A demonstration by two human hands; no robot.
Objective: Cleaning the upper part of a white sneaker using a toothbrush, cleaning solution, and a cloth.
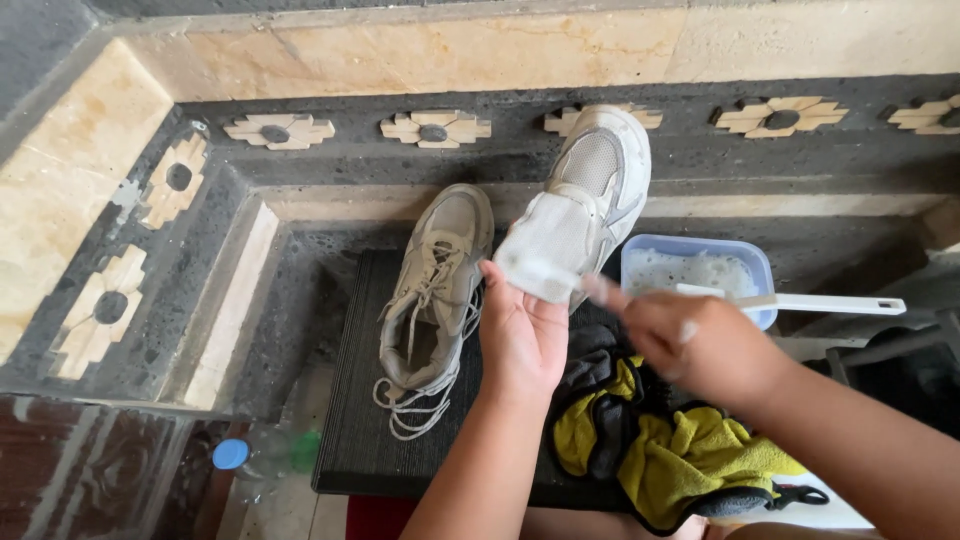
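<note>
My left hand (520,335) holds up a white mesh sneaker (585,205) by its heel end, with the toe pointing away and up. My right hand (690,345) is just right of the shoe, blurred, with flecks of foam on it and a fingertip near the shoe's side. I cannot make out anything in it. The second sneaker (435,290), beige-white with its laces loose, lies on a dark mat (350,420) left of my left hand.
A pale blue tub (745,255) of soapy water stands at right, with a white long-handled brush (820,303) resting across it. Yellow and grey cloths (690,455) lie under my right arm. A blue-capped clear bottle (250,460) lies at lower left. Tiled stone steps surround the mat.
</note>
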